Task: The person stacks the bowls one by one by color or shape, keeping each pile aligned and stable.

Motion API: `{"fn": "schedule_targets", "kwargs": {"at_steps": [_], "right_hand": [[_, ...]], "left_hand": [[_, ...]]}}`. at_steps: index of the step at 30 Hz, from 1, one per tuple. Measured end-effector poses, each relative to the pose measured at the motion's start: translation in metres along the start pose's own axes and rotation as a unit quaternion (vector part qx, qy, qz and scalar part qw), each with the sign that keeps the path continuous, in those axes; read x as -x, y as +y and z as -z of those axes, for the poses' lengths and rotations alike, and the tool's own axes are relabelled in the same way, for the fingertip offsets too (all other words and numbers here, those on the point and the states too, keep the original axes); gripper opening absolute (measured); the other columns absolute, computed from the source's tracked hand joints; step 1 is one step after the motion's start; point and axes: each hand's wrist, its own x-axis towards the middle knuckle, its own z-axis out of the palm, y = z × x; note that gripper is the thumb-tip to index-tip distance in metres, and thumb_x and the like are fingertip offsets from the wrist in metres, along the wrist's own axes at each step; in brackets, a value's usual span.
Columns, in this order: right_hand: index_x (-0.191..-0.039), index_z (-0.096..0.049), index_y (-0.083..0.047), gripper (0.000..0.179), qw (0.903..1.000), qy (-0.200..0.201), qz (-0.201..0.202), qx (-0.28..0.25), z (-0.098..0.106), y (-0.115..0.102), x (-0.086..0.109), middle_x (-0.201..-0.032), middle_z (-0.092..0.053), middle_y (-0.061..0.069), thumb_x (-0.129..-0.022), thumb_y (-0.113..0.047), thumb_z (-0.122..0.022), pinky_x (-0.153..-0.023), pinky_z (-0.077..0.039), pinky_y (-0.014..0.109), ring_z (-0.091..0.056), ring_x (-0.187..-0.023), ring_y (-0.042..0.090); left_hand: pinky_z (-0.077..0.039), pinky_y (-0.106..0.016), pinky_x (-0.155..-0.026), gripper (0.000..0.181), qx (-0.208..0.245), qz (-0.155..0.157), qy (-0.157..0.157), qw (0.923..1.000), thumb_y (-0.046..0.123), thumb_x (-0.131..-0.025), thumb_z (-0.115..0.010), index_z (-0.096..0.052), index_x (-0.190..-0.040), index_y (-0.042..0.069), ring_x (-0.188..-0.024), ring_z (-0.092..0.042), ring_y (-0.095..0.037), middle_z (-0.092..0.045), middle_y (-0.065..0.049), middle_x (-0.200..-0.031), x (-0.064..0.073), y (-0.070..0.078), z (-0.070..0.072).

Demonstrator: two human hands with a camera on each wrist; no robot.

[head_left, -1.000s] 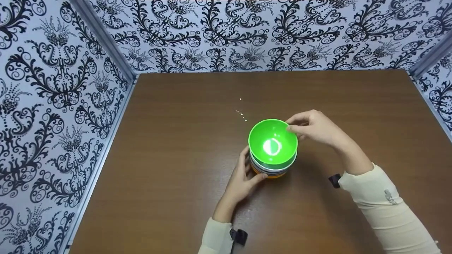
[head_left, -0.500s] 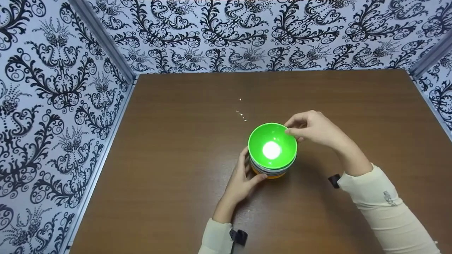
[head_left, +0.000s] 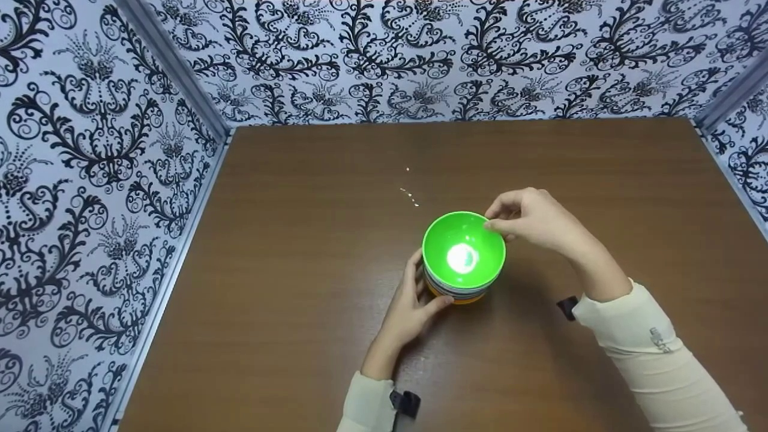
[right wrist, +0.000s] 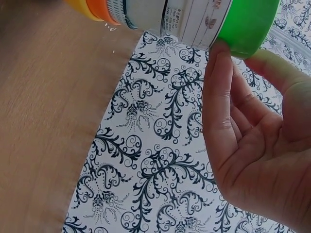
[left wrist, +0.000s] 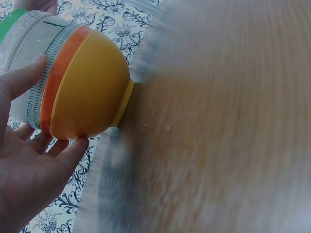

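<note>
A stack of nested bowls stands on the brown table, right of the middle in the head view. On top sits a green bowl (head_left: 459, 240), its inside facing up. Below it the left wrist view shows pale patterned bowls (left wrist: 29, 48), an orange bowl (left wrist: 60, 73) and, lowest, a yellow bowl (left wrist: 95, 82) standing on its foot. My left hand (head_left: 409, 309) grips the stack's left side, thumb at the front and fingers curved behind. My right hand (head_left: 534, 219) pinches the green bowl's rim at the far right, with the thumb over the edge and the fingers outside it.
The brown table (head_left: 288, 270) has small white specks (head_left: 409, 195) behind the stack. Walls with a black-and-white scroll pattern (head_left: 396, 60) rise at the back, left and right. Each wrist carries a dark strap piece (head_left: 407, 403) at the cuff.
The green bowl has come down into the stack, hiding the pale bowl rim below it. My right hand has lowered slightly with it; my left hand has stayed in place.
</note>
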Motion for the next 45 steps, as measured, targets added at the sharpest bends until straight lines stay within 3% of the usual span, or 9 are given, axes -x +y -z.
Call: {"fn": "schedule_targets", "kwargs": {"at_steps": [8, 15, 20, 34, 45], "right_hand": [[-0.098, -0.076, -0.007, 0.014, 0.9995, 0.019, -0.01, 0.023, -0.0014, -0.0025, 0.0012, -0.091, -0.074, 0.01, -0.09, -0.018, -0.072, -0.068, -0.059, 0.028, -0.07, -0.076, 0.022], [-0.099, -0.077, -0.007, 0.014, 0.9987, 0.038, -0.006, 0.032, -0.0036, -0.0027, 0.0011, -0.092, -0.076, 0.011, -0.09, -0.017, -0.074, -0.066, -0.058, 0.023, -0.072, -0.076, 0.022], [-0.098, -0.078, -0.008, 0.013, 0.9984, 0.039, -0.004, 0.039, -0.0036, -0.0021, 0.0011, -0.092, -0.076, 0.01, -0.09, -0.018, -0.074, -0.067, -0.057, 0.022, -0.071, -0.076, 0.017], [-0.098, -0.075, -0.009, 0.013, 0.9976, 0.035, -0.013, 0.058, -0.0047, 0.0013, 0.0007, -0.089, -0.073, 0.009, -0.088, -0.017, -0.075, -0.068, -0.054, 0.027, -0.069, -0.081, 0.028], [-0.098, -0.075, -0.01, 0.013, 0.9971, 0.039, -0.017, 0.064, -0.0062, 0.0024, 0.0012, -0.089, -0.073, 0.008, -0.089, -0.019, -0.075, -0.07, -0.053, 0.029, -0.067, -0.08, 0.024]], "left_hand": [[-0.034, -0.047, -0.119, 0.092, 0.009, 0.004, 0.001, 1.0, 0.021, -0.086, -0.078, -0.021, -0.157, 0.022, -0.148, -0.033, -0.035, -0.028, -0.013, -0.16, 0.0003, -0.0004, -0.0001], [-0.035, -0.047, -0.119, 0.091, 0.006, 0.001, 0.001, 1.0, 0.02, -0.087, -0.078, -0.021, -0.157, 0.022, -0.148, -0.034, -0.034, -0.026, -0.013, -0.16, 0.0002, 0.0001, 0.0001], [-0.035, -0.046, -0.119, 0.091, 0.006, 0.004, 0.003, 1.0, 0.02, -0.086, -0.078, -0.021, -0.157, 0.022, -0.148, -0.033, -0.034, -0.026, -0.013, -0.161, 0.0004, 0.0002, -0.0003], [-0.032, -0.043, -0.121, 0.091, 0.002, -0.003, 0.003, 1.0, 0.016, -0.086, -0.078, -0.022, -0.157, 0.019, -0.148, -0.033, -0.031, -0.028, -0.012, -0.16, -0.0003, 0.0023, -0.0005], [-0.033, -0.043, -0.121, 0.091, -0.001, -0.005, 0.003, 1.0, 0.014, -0.086, -0.078, -0.022, -0.157, 0.019, -0.148, -0.033, -0.031, -0.029, -0.012, -0.16, 0.0001, 0.0019, -0.0003]]}}
